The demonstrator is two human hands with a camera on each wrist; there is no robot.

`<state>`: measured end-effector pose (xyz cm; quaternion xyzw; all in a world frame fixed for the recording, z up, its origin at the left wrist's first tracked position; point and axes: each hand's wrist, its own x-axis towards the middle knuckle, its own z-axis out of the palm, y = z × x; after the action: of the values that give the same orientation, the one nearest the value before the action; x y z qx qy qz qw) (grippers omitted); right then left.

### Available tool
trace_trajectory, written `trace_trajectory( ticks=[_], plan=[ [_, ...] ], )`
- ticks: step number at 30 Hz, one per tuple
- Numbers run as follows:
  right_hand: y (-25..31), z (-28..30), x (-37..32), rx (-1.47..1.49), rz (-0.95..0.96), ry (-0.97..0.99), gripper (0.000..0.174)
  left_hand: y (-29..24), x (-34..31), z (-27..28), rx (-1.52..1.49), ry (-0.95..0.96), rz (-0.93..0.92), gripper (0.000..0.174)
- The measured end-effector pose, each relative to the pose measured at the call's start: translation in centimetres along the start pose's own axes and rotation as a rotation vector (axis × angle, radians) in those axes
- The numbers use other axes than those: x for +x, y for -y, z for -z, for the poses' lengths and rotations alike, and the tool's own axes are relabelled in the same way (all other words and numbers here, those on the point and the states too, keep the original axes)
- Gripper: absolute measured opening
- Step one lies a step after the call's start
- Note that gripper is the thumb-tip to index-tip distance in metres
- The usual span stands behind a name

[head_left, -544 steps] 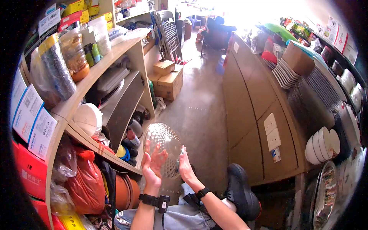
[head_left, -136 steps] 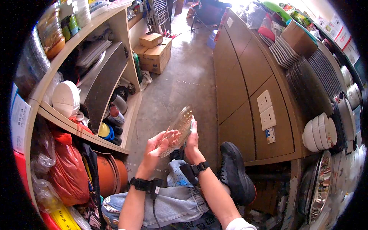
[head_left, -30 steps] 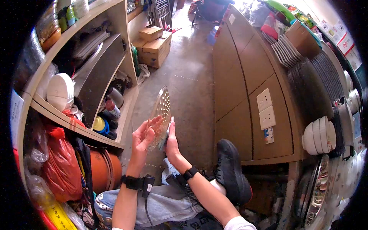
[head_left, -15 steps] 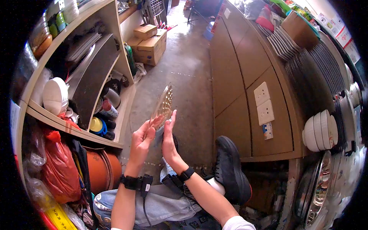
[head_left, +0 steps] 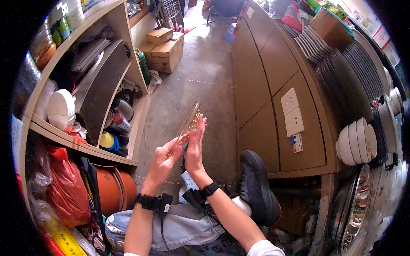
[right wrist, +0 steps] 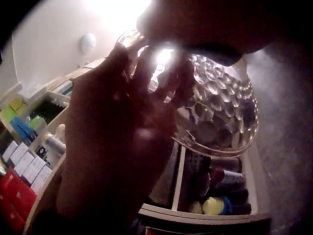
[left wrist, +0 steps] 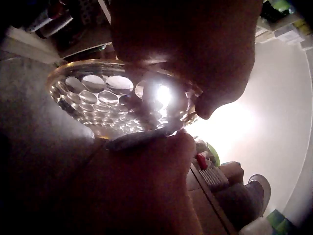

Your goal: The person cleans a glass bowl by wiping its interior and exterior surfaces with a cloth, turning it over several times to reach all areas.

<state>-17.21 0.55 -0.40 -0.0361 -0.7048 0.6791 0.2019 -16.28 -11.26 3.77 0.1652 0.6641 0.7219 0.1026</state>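
Left hand (head_left: 164, 161) beside right hand (head_left: 194, 154), right fingers (head_left: 201, 123) seemingly straight

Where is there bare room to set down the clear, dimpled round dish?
The grey concrete floor is bare between the pale wooden shelf unit and brown panelled cabinet, beyond the dish. The cabinet top is crowded with dark stacked plates and white bowls.

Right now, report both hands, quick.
Left hand: closed on the clear dimpled dish, holding it.
Right hand: open, fingers straight, at the dish's other side with a thin dark piece between.
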Motion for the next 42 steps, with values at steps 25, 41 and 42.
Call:
trace_trajectory(
  ticks=[25,41,42],
  plan=[
    [-3.1,1.7,2.1,0.523,-0.415,-0.099,0.065,-1.8,-1.2,1.6,-0.427,0.088,0.071,0.059],
    [-1.2,-1.3,-0.7,0.273,-0.329,0.207,0.069,-0.1,-0.5,1.5,-0.264,-0.116,0.005,0.063],
    [-1.1,-1.4,-0.7,0.266,-0.318,0.204,0.069,0.3,-0.6,1.6,-0.263,-0.116,0.006,0.063]
  ],
)
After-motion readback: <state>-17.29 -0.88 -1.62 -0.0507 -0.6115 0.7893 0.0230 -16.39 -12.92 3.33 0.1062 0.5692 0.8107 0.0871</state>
